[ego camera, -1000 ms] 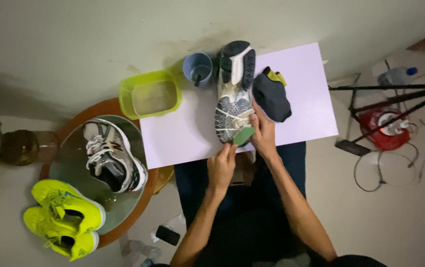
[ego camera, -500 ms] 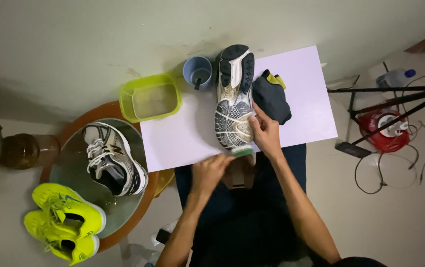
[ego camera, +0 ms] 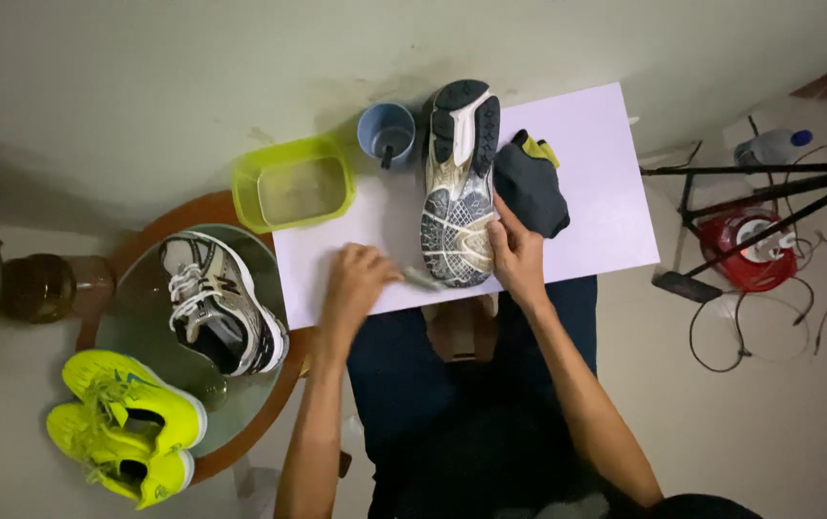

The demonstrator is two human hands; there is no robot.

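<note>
While the right hand (ego camera: 517, 258) grips the upturned shoe (ego camera: 459, 187) (dark cloth (ego camera: 530, 188) alongside), the left hand (ego camera: 358, 285) grips a small brush (ego camera: 421, 279).

1. An upturned sneaker (ego camera: 459, 183) lies sole-up at the middle of the sheet (ego camera: 606, 192) on the desk.
2. A cloth (ego camera: 529, 187) lies just right of it.
3. A mug (ego camera: 387, 133) and a container (ego camera: 293, 185) sit to its left.
4. Lower left, one sneaker (ego camera: 221, 303) rests in a basin (ego camera: 139, 317), with a pair of shoes (ego camera: 125, 428) below it.

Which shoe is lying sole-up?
The grey-and-white shoe on the white sheet, under the right hand; the others sit upright.
</note>
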